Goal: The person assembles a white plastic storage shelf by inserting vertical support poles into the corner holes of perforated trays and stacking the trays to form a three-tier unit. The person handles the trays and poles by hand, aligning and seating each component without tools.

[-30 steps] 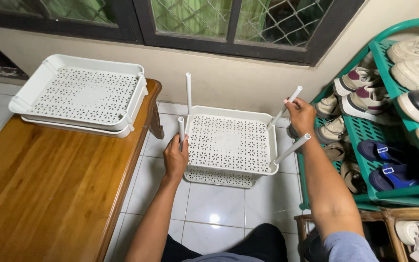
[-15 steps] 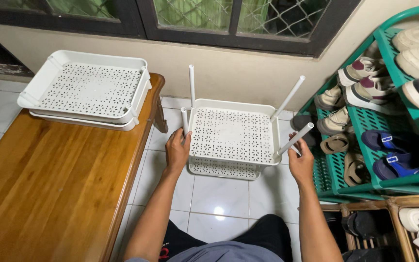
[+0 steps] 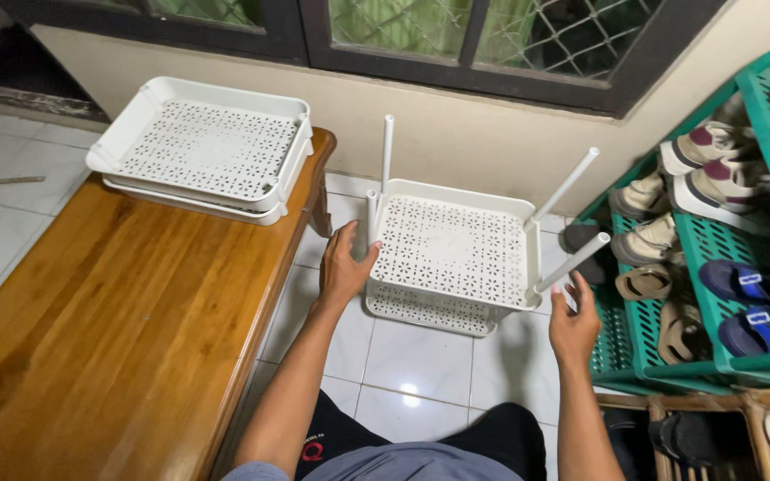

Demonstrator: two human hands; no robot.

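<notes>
A white perforated tray [image 3: 453, 251] stands on the tiled floor over a second tray [image 3: 422, 312]. Thin white poles rise from its corners: a tall one at the back left [image 3: 388, 151], a short one at the near left [image 3: 371, 212], and two leaning ones at the right [image 3: 569, 183] [image 3: 574, 256]. My left hand [image 3: 345, 264] rests against the near-left corner at the base of the short pole, fingers spread. My right hand [image 3: 572, 322] hovers just under the near-right leaning pole, fingers apart and holding nothing.
Two more white trays [image 3: 202, 147] lie stacked on the far end of a wooden table [image 3: 118, 312] at the left. A green shoe rack [image 3: 670, 267] full of shoes and sandals stands close on the right. A wall with a window runs behind.
My right hand came down from the back-right pole to the near-right one, then let go and dropped below it. My left hand loosened at the near-left pole.
</notes>
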